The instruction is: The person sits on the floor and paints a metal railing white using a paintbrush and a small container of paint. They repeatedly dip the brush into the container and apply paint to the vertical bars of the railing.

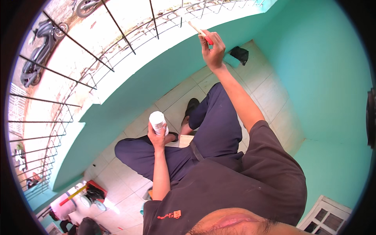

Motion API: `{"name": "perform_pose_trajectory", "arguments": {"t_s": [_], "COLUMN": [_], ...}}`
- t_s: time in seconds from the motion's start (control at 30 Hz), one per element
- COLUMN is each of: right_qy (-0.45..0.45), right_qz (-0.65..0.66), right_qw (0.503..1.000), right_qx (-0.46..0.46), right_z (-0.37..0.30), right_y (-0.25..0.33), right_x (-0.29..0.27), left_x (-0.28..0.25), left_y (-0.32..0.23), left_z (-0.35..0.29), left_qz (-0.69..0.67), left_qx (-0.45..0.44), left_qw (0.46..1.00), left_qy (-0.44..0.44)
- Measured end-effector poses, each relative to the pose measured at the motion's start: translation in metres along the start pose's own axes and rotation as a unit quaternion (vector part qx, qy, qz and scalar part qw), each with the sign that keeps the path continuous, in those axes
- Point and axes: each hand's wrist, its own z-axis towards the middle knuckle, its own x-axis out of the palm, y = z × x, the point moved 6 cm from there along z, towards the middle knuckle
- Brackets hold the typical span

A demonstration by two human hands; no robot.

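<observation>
I see the right hand (214, 53) gripping a slim red-and-pale tool (208, 39) slanting forward-left; the white bottle (157, 120), clasped in the left hand (157, 138), sits well apart, back and leftward.

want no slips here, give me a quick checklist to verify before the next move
1. Grip on the white container: ok, the left hand is wrapped around it.
2. Grip on the red and pale stick-like tool: ok, the fingers of the right hand hold its red part.
3. Container closed: cannot tell, its top is too washed out.
4. Tool tip clear of the metal bars: cannot tell, this single view does not settle depth.
5. Black bag clear of the feet: ok, it lies apart from the black shoe.
</observation>
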Motion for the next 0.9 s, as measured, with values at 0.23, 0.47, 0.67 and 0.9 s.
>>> {"name": "perform_pose_trajectory", "arguments": {"t_s": [0.23,0.47,0.67,0.9], "right_qy": [-0.002,-0.067,-0.076,-0.057], "right_qz": [0.012,0.001,0.033,0.034], "right_qw": [1.0,0.998,0.997,0.998], "right_qx": [-0.021,0.004,0.004,0.015], "right_z": [0.001,-0.001,-0.005,-0.004], "right_y": [-0.007,-0.02,-0.01,-0.017], "right_x": [-0.011,-0.011,-0.01,-0.014], "left_x": [0.003,0.01,0.009,0.01], "left_y": [-0.005,-0.006,-0.003,-0.013], "left_z": [-0.002,-0.004,-0.004,-0.005], "left_qz": [0.007,-0.017,0.008,0.014], "left_qx": [0.012,-0.001,0.004,0.018], "left_qw": [1.0,1.0,0.999,1.0], "left_qy": [0.013,0.014,0.034,0.011]}}
